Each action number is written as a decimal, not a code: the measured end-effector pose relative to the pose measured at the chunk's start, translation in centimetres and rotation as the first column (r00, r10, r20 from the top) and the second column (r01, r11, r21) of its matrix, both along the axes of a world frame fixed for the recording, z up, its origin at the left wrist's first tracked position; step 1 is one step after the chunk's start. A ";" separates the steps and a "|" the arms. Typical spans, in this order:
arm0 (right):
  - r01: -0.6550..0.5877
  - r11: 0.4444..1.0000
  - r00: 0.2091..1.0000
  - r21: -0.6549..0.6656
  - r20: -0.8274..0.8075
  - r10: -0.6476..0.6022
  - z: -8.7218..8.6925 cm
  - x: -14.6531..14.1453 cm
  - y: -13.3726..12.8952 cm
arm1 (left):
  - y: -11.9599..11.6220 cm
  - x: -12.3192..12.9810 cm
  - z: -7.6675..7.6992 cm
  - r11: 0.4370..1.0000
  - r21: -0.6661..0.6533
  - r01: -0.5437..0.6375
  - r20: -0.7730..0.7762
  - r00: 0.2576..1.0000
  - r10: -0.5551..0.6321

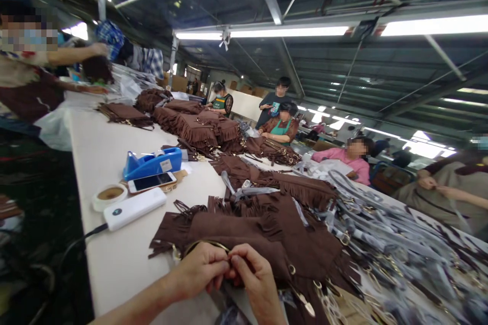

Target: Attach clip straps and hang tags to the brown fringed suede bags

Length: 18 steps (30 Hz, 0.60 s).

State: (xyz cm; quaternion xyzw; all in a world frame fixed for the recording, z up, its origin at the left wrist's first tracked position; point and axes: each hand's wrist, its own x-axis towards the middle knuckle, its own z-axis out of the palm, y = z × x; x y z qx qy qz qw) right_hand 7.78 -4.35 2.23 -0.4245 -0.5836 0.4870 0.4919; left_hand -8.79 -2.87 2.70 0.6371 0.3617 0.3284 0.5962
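My left hand point(204, 269) and my right hand point(256, 280) meet low in the middle of the view, fingers pinched close together. A thin curved strap point(208, 242) with a shiny, yellowish edge runs behind the left hand to the fingertips; the exact pinch point is small and partly hidden. Directly beyond the hands lies a brown fringed bag point(236, 228) of suede-like material. A gold-coloured ring point(292, 269) and a metal clasp point(306, 305) show to the right of my right hand.
Left on the white table point(86, 162) are a blue tape dispenser point(152, 163), a phone point(152, 182), a tape roll point(110, 196) and a cabled white power bank point(135, 208). Brown bags point(194, 124) are piled beyond. Plastic-wrapped straps point(400, 244) cover the right. Several people sit or stand around.
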 end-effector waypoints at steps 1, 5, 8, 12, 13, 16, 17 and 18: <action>0.013 1.000 1.000 -0.021 -0.009 -0.013 -0.1 0.0 0.0 | -0.1 0.0 0.0 1.000 0.015 -0.007 -0.002 1.000 0.007; 0.061 0.997 0.998 -0.056 -0.028 -0.063 -0.2 0.2 0.1 | -0.4 -0.1 0.1 0.998 0.047 -0.045 0.030 0.999 0.043; 0.064 0.996 0.996 -0.064 -0.053 -0.068 0.0 0.3 0.1 | -0.6 0.0 -0.3 0.992 0.057 -0.116 0.073 0.991 0.112; 0.008 0.993 0.992 -0.121 -0.125 -0.023 0.2 -0.1 -0.1 | -0.4 0.0 -1.1 0.981 0.016 -0.191 0.153 0.970 0.187; -0.003 0.992 0.990 -0.126 -0.138 -0.014 0.2 -0.3 -0.1 | -0.3 0.0 -1.2 0.981 0.004 -0.196 0.164 0.968 0.192; 0.002 0.995 0.991 -0.103 -0.134 -0.016 -0.1 -0.5 -0.1 | -0.2 -0.3 -1.0 0.981 0.035 -0.190 0.121 0.975 0.185; 0.015 0.996 0.992 -0.088 -0.123 -0.026 -0.3 -0.4 -0.1 | -0.3 -0.3 -0.8 0.979 0.068 -0.191 0.092 0.979 0.184; 0.027 0.997 0.994 -0.073 -0.108 -0.035 -0.4 -0.4 -0.1 | -0.4 -0.4 -0.5 0.975 0.110 -0.191 0.061 0.981 0.185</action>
